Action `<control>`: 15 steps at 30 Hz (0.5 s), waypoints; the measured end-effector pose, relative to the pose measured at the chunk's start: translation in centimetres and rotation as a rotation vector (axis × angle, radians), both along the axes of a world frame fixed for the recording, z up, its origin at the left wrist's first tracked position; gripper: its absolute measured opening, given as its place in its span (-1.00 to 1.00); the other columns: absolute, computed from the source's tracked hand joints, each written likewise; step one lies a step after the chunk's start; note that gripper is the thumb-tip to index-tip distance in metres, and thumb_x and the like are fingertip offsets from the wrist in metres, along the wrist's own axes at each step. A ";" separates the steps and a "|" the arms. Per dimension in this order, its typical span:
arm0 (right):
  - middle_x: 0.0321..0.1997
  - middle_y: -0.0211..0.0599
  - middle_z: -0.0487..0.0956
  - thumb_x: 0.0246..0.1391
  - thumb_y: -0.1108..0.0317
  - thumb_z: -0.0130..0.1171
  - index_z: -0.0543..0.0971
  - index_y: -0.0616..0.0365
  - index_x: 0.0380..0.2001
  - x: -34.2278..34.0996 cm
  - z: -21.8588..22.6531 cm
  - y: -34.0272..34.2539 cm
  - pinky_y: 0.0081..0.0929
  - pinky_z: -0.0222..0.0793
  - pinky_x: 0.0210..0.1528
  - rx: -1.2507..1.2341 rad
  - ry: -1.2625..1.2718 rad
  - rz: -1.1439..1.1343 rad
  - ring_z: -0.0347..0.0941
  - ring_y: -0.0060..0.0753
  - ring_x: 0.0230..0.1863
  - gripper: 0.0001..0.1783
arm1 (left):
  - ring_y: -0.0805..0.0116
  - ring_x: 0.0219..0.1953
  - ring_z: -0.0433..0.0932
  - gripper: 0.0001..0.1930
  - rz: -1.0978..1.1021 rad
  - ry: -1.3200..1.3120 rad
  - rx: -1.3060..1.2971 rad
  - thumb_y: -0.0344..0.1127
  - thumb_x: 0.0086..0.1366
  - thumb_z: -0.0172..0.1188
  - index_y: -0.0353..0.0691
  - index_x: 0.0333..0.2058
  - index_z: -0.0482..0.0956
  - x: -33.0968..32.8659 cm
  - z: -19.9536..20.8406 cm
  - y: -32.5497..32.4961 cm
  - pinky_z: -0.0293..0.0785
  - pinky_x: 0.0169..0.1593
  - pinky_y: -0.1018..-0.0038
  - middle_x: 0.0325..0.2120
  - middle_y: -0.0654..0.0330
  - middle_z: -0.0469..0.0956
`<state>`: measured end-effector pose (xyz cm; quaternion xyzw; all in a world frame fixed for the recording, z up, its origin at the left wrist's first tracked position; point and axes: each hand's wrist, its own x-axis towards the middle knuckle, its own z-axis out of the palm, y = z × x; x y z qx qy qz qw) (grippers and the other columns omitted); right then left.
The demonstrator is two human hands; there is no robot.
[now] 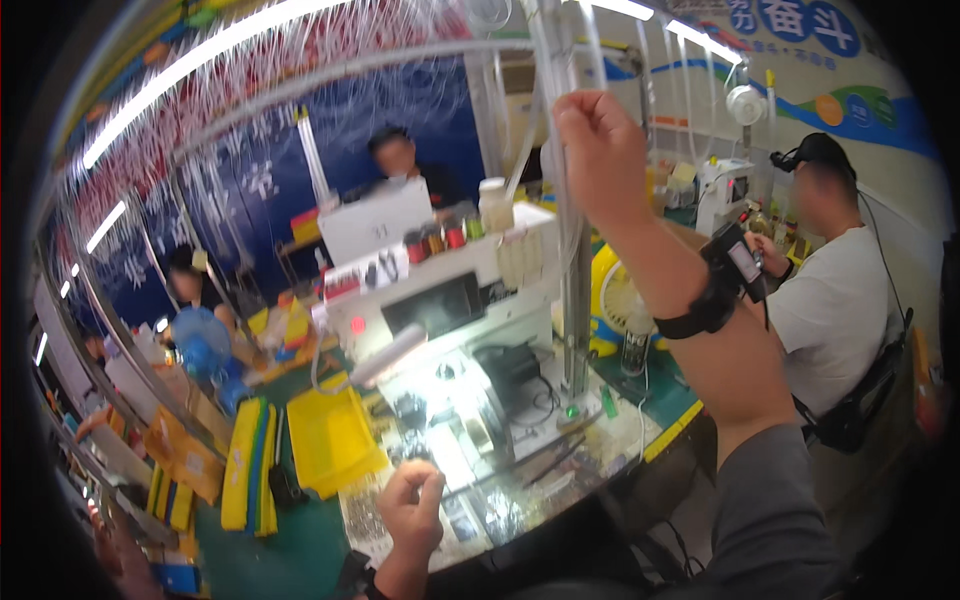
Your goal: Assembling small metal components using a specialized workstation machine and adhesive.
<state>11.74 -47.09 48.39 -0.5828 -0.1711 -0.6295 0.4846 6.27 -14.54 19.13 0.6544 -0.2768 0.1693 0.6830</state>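
My right hand (pixel 604 150) is raised high beside an upright metal post (pixel 573 330), its fingers curled tightly together. Anything pinched in it is too small or hidden to make out. Low over the front of the bench, my left hand (pixel 412 505) is closed with thumb against fingers. What it may hold does not show. Just beyond the left hand is a white bench machine (pixel 540 330) with a dark screen (pixel 434 305). Its brightly lit work area (pixel 455 430) glares under a white lamp (pixel 390 355).
A yellow tray (pixel 330 440) lies left of the machine, beside yellow, blue and green strips (pixel 250 465). Thread spools (pixel 433 240) and a white jar (pixel 494 205) stand on the machine. A yellow fan (pixel 612 285) is behind the post. A co-worker in white (pixel 835 310) sits at right.
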 end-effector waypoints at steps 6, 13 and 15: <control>-0.41 -0.43 0.60 0.19 0.30 0.23 0.61 0.21 -0.29 0.4 -2.1 0.5 -0.59 0.39 -0.30 -0.040 -0.006 0.021 0.44 -0.66 -0.42 -0.82 | 0.46 -0.31 0.50 -0.97 -0.060 -0.010 -0.038 -0.60 0.25 0.21 -0.37 -0.37 0.55 -0.2 0.3 0.1 0.40 -0.17 0.57 -0.38 0.17 0.56; -0.43 -0.39 0.58 0.17 0.29 0.24 0.58 0.22 -0.26 0.9 -0.6 -2.1 -0.49 0.43 -0.28 -0.016 -0.007 -0.098 0.48 -0.57 -0.39 -0.80 | 0.42 -0.35 0.51 -0.97 -0.064 0.035 -0.060 -0.54 0.28 0.17 -0.35 -0.36 0.53 0.3 -1.0 0.2 0.44 -0.18 0.50 -0.40 0.14 0.54; -0.43 -0.32 0.59 0.15 0.29 0.25 0.58 0.22 -0.25 1.4 0.0 -3.0 -0.43 0.45 -0.26 -0.002 0.005 -0.137 0.50 -0.46 -0.39 -0.79 | 0.41 -0.35 0.51 -0.97 -0.074 0.022 -0.075 -0.54 0.29 0.18 -0.36 -0.36 0.53 0.7 -1.1 0.1 0.44 -0.18 0.50 -0.40 0.13 0.54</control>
